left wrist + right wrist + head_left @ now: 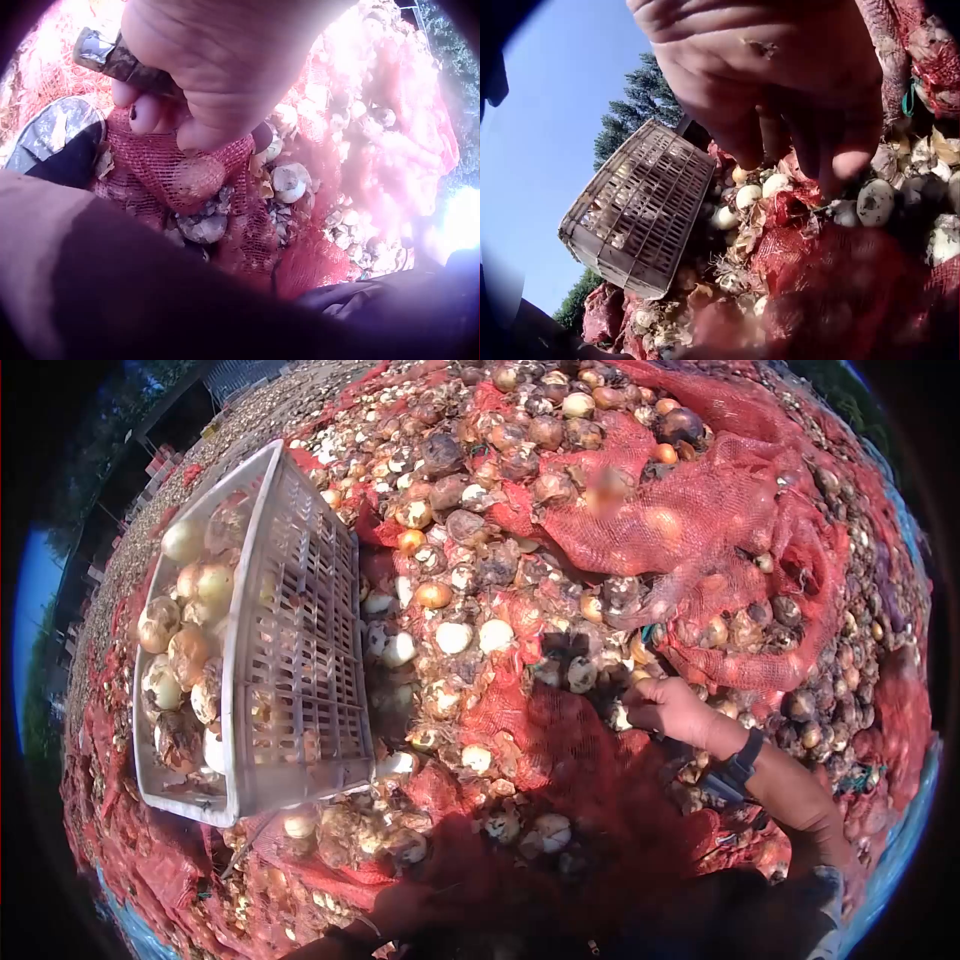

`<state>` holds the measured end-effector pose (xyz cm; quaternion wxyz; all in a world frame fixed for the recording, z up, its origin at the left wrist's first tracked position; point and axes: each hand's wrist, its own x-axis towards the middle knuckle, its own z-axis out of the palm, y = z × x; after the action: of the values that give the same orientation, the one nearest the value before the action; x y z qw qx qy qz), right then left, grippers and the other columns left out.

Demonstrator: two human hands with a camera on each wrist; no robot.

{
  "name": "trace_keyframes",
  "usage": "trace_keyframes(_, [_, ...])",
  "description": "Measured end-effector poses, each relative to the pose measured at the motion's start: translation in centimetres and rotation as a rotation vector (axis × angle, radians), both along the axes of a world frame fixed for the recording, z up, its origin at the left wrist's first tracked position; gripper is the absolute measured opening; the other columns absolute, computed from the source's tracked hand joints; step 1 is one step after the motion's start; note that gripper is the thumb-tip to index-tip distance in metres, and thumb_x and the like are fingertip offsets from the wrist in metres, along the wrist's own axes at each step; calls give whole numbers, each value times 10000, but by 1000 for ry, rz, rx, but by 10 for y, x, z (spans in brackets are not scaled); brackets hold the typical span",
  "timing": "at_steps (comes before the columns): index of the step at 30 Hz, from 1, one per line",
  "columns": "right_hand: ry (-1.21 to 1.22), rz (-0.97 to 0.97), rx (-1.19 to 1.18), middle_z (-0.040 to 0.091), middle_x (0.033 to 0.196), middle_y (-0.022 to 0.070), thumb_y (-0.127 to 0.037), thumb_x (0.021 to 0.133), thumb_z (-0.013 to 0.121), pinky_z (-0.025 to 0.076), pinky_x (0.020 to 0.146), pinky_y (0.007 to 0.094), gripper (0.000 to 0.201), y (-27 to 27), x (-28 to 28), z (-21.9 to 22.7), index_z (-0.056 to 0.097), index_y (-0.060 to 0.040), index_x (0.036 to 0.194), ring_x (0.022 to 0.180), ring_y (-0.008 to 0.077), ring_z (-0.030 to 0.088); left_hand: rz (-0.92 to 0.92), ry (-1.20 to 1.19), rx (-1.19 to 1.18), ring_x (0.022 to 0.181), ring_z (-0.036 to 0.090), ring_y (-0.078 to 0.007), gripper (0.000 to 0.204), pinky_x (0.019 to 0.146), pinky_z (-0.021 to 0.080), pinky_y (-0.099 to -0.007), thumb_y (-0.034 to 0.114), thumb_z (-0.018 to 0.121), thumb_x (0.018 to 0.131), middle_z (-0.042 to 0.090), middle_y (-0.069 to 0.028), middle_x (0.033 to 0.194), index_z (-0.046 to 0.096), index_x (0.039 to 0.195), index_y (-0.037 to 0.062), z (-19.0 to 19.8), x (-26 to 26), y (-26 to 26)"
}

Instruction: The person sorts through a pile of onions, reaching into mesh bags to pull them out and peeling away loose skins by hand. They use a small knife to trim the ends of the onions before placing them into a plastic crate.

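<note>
My right hand [672, 712] reaches down among loose onions, its fingertips right at a pale onion [621, 717]. In the right wrist view the fingers of this hand [772, 82] point downward, spread apart and slightly bent, near a white onion [875, 202] and red mesh netting [802, 259]. My left hand [217, 67] curls round a short dark handle with a shiny, worn end [94, 46]; the rest of that tool is hidden. Red mesh [161, 169] with an onion showing through lies just below the left fingers. In the head view the left hand [405, 908] is low and in deep shadow.
A white plastic crate [300, 610] stands tilted on the heap at left, with several onions [188, 655] inside. Red net sacks [690, 510] and loose onions with peeling skins cover the ground. A shoe [64, 139] shows beside the left hand. Blue sheeting [890, 870] edges the right side.
</note>
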<state>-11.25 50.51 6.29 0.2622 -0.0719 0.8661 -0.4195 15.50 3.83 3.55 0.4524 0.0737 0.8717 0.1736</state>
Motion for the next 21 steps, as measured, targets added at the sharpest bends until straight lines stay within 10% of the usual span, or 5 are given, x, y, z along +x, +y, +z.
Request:
trace_keyframes(2, [-110, 109, 611, 727, 1071, 155, -264, 836, 719, 526, 933, 368, 334, 57, 62, -18, 731, -94, 1123, 1028, 309, 690, 17, 75, 31, 771, 701, -341, 260, 697, 562, -449, 390, 695, 803, 716, -120, 817, 767, 933, 177, 1, -4, 6])
trace_keyframes(8, [-149, -198, 653, 718, 945, 188, -246, 792, 673, 556, 790, 445, 267, 164, 173, -70, 720, -93, 1006, 909, 362, 697, 108, 92, -83, 721, 710, -305, 298, 674, 563, -394, 303, 745, 745, 710, -124, 757, 769, 999, 148, -16, -15, 5])
trace_keyframes(11, [41, -226, 785, 700, 1081, 175, -219, 799, 671, 548, 826, 424, 291, 170, 159, -69, 692, -86, 1058, 1006, 343, 678, 90, 96, -55, 718, 710, -305, 304, 673, 563, -395, 302, 744, 746, 708, -122, 754, 767, 1009, 149, -21, -15, 9])
trace_keyframes(15, [684, 286, 1039, 601, 1337, 92, -220, 888, 566, 400, 1062, 488, 285, 180, 103, -106, 664, -88, 1121, 1275, 335, 534, 91, 88, -33, 715, 709, -304, 312, 672, 562, -396, 301, 742, 748, 707, -120, 749, 765, 1021, 151, -24, -10, 9])
trace_keyframes(21, [337, 585, 1526, 680, 1210, 74, -285, 913, 577, 370, 971, 534, 344, 172, 33, -193, 696, -160, 1211, 1126, 280, 598, 122, 35, 3, 711, 707, -303, 324, 670, 561, -398, 299, 740, 751, 704, -118, 742, 761, 1040, 153, -26, -4, 13])
